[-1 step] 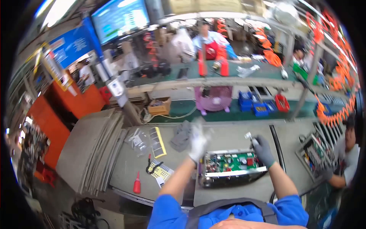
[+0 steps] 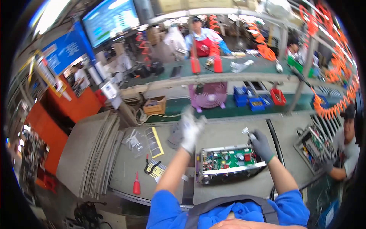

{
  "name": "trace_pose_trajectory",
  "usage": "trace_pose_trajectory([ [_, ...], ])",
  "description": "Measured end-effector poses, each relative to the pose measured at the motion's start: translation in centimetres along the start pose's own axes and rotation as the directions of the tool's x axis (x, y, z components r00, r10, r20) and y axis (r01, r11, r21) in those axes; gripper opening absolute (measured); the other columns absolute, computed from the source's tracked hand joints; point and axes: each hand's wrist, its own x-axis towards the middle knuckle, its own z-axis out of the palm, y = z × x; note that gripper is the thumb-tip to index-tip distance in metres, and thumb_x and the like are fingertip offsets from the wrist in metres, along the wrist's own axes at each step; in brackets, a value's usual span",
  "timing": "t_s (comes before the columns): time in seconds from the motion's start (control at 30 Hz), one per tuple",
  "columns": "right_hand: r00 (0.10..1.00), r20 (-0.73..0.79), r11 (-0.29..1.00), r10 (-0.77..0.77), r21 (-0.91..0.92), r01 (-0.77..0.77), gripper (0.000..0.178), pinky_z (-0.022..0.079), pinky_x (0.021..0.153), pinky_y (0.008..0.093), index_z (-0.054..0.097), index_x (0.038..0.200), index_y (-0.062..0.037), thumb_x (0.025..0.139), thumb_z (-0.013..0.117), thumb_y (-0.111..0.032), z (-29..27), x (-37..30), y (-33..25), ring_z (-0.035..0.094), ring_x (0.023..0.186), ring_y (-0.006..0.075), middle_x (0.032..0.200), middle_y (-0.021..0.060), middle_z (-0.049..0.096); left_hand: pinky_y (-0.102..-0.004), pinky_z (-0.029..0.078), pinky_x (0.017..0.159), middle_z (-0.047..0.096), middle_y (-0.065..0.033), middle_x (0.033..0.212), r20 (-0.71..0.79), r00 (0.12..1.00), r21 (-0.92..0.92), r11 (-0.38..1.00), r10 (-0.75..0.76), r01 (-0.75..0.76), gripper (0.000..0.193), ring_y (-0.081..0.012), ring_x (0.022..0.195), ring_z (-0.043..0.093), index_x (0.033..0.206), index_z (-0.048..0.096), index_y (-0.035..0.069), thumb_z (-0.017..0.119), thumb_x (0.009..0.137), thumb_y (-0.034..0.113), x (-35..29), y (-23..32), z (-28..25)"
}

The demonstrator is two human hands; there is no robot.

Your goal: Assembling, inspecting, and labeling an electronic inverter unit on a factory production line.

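Note:
An open metal chassis with a green circuit board (image 2: 228, 158) lies on the workbench before me. My right hand (image 2: 260, 144), in a grey glove, is closed at its far right corner. A small white tag-like piece (image 2: 245, 131) sticks out from its fingertips; its exact kind is too small to tell. In a white glove, my left hand (image 2: 190, 131) is raised beyond the chassis's left end, blurred, with thumb and fingers apart and nothing visible in them. Behind it lies a grey cloth or glove (image 2: 175, 135), partly hidden.
Left on the bench are a yellow-edged label sheet (image 2: 154, 142), a clear plastic bag (image 2: 135, 142), black-handled cutters (image 2: 151, 165) and a red bottle (image 2: 136, 184). Grey panels (image 2: 85, 149) lean further left. A co-worker handles another chassis (image 2: 314, 147) at right. A purple fan (image 2: 209, 95) stands opposite.
My left hand has moved a little up and away from the chassis. The whole view has shifted slightly; my right hand still holds the small white piece beside the corner.

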Motion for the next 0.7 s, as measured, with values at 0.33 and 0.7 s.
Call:
trace_pose_trajectory([
  [0.33,0.986,-0.166,0.997,-0.026,0.070,0.039,0.014,0.049,0.063,0.0299,0.063,0.102,-0.0005,0.096,0.058,-0.013,-2.8,2.1,0.5,0.062,0.066,0.0120,0.071,0.0060,0.063,-0.0413,0.048,0.099,0.066,-0.0221,0.124,0.218,0.975,0.556,0.826,-0.038,-0.092,0.076,-0.0359,0.117,0.062,0.131,0.061,0.003,0.080,0.072,0.047,17.6,2.9,3.8],
  [0.7,0.969,-0.151,0.981,-0.194,-0.007,0.195,0.012,0.051,0.066,0.0368,0.064,0.099,-0.0048,0.091,0.061,-0.014,0.7,11.9,-3.0,0.065,0.072,0.0240,0.077,0.0118,0.066,-0.0251,0.051,0.084,0.069,-0.0032,0.101,0.270,0.963,-0.421,0.900,0.007,0.112,0.034,-0.0104,0.091,0.063,0.116,0.067,-0.001,0.075,0.084,0.001,7.1,13.5,4.7],
])
